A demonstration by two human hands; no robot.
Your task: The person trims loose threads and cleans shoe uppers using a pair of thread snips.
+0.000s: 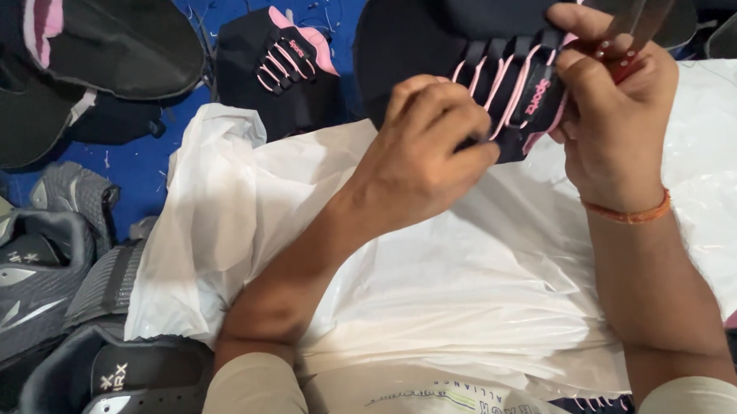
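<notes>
My left hand (428,146) grips the near edge of a black shoe upper (427,39) with pink lace loops, held up over my lap. My right hand (613,113) pinches the pink-striped side of the same upper and also holds a pair of scissors (646,9) with red handles, blades pointing up and away. An orange thread band circles my right wrist. A white plastic sheet (437,262) covers my lap under both hands.
Another black and pink upper (283,62) lies on the blue floor (147,154) ahead. More black uppers (121,44) are piled at the upper left. Grey and black shoe uppers (23,272) are stacked at the lower left.
</notes>
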